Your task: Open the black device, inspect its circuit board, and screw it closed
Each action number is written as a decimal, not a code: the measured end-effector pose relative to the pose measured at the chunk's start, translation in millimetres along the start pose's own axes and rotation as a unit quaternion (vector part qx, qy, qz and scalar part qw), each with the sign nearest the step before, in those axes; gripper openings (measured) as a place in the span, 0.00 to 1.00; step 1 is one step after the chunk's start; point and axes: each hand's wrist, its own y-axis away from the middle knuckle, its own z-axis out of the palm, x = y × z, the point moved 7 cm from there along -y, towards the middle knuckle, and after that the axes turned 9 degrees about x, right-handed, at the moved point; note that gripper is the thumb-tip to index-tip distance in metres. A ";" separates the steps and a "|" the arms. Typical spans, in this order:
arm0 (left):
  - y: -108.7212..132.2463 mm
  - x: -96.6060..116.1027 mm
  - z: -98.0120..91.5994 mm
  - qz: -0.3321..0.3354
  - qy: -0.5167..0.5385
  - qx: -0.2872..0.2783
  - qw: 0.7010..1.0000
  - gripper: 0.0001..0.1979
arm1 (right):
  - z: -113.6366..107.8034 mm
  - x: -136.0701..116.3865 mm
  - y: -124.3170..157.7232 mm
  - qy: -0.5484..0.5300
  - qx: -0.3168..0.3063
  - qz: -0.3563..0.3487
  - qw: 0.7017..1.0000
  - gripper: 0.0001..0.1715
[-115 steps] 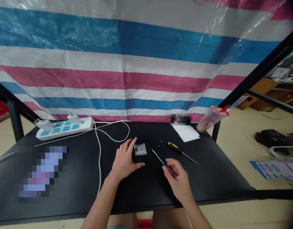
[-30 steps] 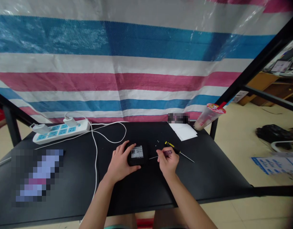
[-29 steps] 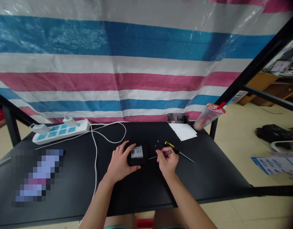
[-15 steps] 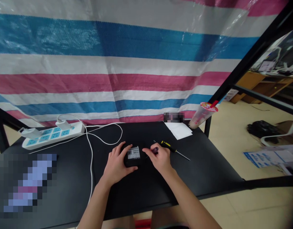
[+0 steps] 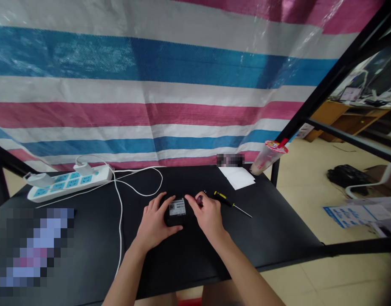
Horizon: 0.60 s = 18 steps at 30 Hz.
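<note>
A small black box with a white label point(image 5: 177, 208) lies on the black table point(image 5: 278, 229). My left hand point(image 5: 155, 222) rests on the box's left side, fingers curled around its edge, holding it down. My right hand point(image 5: 207, 214) is closed on a small screwdriver with a dark red handle point(image 5: 199, 199), held over the box's right edge; its tip is hidden behind my fingers.
A yellow-and-black screwdriver point(image 5: 231, 203) lies just right of my right hand, with tiny screws point(image 5: 205, 191) near it. White paper point(image 5: 237, 177) and a plastic cup point(image 5: 268, 157) sit at the back right. A power strip point(image 5: 69, 182) with white cables point(image 5: 120, 208) is at the left.
My right hand has moved left with the screwdriver, from beside the box to over its right edge. The left hand stays on the box. The camera has shifted slightly.
</note>
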 end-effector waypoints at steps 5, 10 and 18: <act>-0.7 -1.2 0.9 -0.002 -0.002 -0.004 1.000 0.49 | -14.4 29.0 11.8 -0.086 0.050 0.158 0.982 0.28; -0.6 -1.2 1.0 -0.002 -0.001 -0.014 1.000 0.49 | -17.5 58.3 32.3 -0.141 0.076 0.319 0.934 0.31; 2.8 5.2 -2.0 0.017 -0.009 -0.022 1.000 0.49 | -19.0 80.8 60.4 -0.290 0.044 0.540 0.789 0.36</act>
